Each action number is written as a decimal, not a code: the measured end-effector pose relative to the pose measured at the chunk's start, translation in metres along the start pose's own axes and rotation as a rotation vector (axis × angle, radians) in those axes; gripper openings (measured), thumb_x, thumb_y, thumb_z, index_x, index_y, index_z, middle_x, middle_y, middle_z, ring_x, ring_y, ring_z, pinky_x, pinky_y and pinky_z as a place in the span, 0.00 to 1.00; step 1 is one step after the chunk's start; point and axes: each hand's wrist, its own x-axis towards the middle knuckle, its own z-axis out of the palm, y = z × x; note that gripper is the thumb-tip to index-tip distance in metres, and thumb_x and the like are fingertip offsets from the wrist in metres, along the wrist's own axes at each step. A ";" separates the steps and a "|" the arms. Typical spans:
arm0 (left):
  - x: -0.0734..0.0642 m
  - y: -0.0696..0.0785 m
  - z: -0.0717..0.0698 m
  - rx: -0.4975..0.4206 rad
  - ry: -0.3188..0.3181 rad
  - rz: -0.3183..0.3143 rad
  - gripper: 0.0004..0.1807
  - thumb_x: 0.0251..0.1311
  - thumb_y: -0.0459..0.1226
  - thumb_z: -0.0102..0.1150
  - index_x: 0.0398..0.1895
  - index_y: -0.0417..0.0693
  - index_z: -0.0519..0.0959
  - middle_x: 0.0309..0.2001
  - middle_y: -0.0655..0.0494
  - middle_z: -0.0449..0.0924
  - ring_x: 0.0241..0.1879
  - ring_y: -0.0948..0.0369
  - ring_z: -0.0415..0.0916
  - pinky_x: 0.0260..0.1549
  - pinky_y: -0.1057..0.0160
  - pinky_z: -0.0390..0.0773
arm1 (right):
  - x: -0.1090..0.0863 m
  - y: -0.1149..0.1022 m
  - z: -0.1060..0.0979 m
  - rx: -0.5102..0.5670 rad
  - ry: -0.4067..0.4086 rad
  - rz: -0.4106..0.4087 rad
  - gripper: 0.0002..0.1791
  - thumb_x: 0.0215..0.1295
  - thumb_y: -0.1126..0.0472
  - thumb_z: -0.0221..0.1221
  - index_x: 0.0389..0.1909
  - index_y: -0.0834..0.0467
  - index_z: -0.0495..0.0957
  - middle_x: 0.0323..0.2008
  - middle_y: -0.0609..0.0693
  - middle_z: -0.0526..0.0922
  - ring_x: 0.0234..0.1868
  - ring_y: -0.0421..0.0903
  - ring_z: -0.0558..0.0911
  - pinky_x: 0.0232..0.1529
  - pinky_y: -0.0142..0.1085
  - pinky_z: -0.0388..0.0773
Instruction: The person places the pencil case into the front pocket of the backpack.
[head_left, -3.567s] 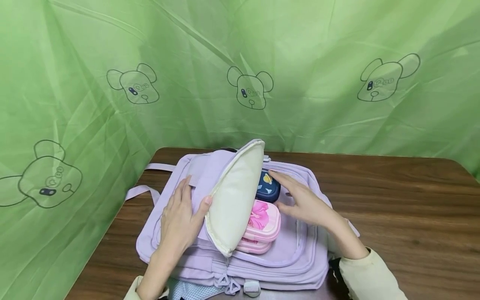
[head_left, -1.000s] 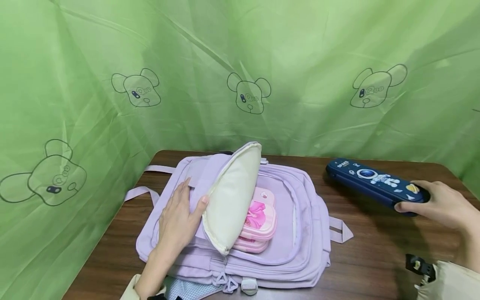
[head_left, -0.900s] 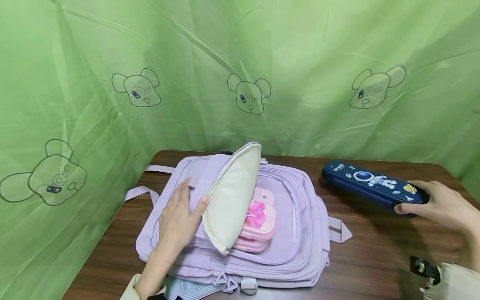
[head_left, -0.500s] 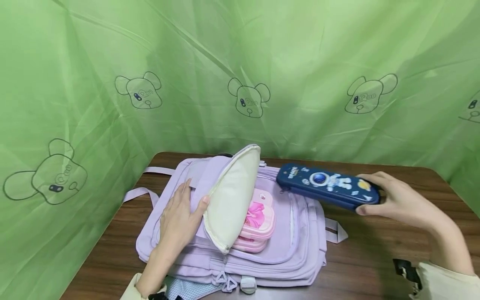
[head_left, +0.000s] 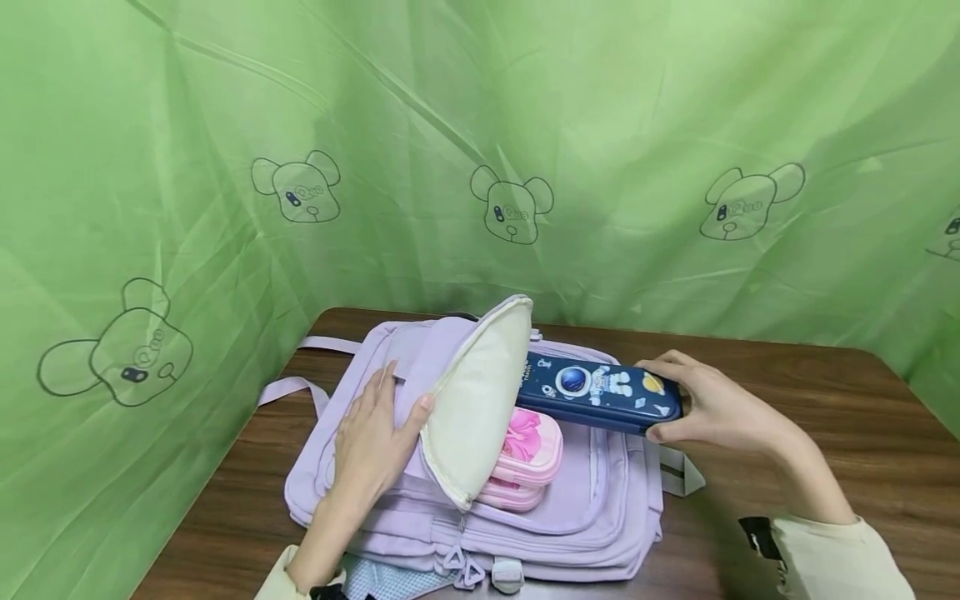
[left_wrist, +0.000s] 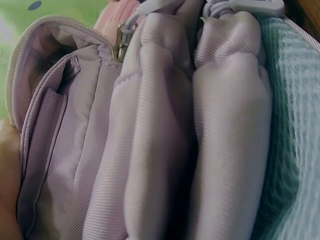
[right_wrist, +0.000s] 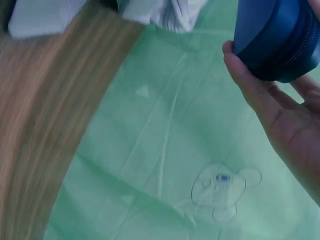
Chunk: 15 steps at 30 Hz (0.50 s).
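Observation:
A lilac backpack (head_left: 630,500) lies on the table, its front pocket unzipped and the cream-lined flap (head_left: 480,408) standing up. My left hand (head_left: 375,442) rests spread on the pocket's outer side, thumb at the flap's edge. With my right hand (head_left: 705,400) I grip the right end of a navy pencil case (head_left: 600,392) printed with an astronaut and planet. Its far end is hidden behind the flap. Two stacked pink cases with a flower print (head_left: 532,450) poke out of the pocket below it. In the right wrist view thumb and fingers hold the navy case (right_wrist: 275,40) around its end.
The brown wooden table (head_left: 810,392) extends to the right of the backpack. A green curtain (head_left: 600,167) with bear outlines hangs behind and to the left. Straps (head_left: 292,387) trail from the backpack's left side, and zipper pulls (head_left: 461,567) hang at its front.
My right hand has carried the navy pencil case leftward from over the right of the table to the backpack, its far end now behind the flap. My left hand keeps its place.

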 end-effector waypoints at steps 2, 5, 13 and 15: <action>0.000 -0.001 -0.001 -0.010 0.006 -0.003 0.44 0.61 0.64 0.39 0.72 0.45 0.53 0.68 0.40 0.56 0.62 0.40 0.58 0.54 0.35 0.58 | 0.009 -0.002 0.009 0.027 -0.012 -0.006 0.45 0.37 0.53 0.74 0.60 0.63 0.69 0.46 0.46 0.73 0.42 0.42 0.74 0.43 0.38 0.74; 0.000 -0.003 0.000 -0.015 0.022 0.000 0.43 0.61 0.64 0.41 0.71 0.45 0.55 0.67 0.40 0.58 0.61 0.41 0.60 0.53 0.36 0.60 | 0.023 -0.007 0.025 0.083 -0.033 0.000 0.46 0.37 0.54 0.74 0.60 0.65 0.69 0.47 0.48 0.72 0.44 0.44 0.73 0.46 0.40 0.72; -0.001 -0.001 0.003 -0.004 0.034 0.025 0.45 0.59 0.64 0.43 0.70 0.44 0.57 0.67 0.40 0.59 0.60 0.41 0.63 0.50 0.36 0.63 | 0.058 -0.030 0.060 0.118 -0.032 -0.022 0.44 0.39 0.54 0.73 0.59 0.66 0.69 0.49 0.54 0.72 0.45 0.48 0.72 0.45 0.43 0.71; -0.001 -0.001 0.002 -0.001 0.040 0.031 0.45 0.59 0.65 0.43 0.70 0.44 0.57 0.67 0.41 0.59 0.60 0.42 0.63 0.50 0.36 0.63 | 0.066 -0.036 0.065 0.078 -0.011 -0.061 0.43 0.39 0.54 0.72 0.58 0.68 0.70 0.47 0.55 0.72 0.44 0.47 0.72 0.45 0.43 0.71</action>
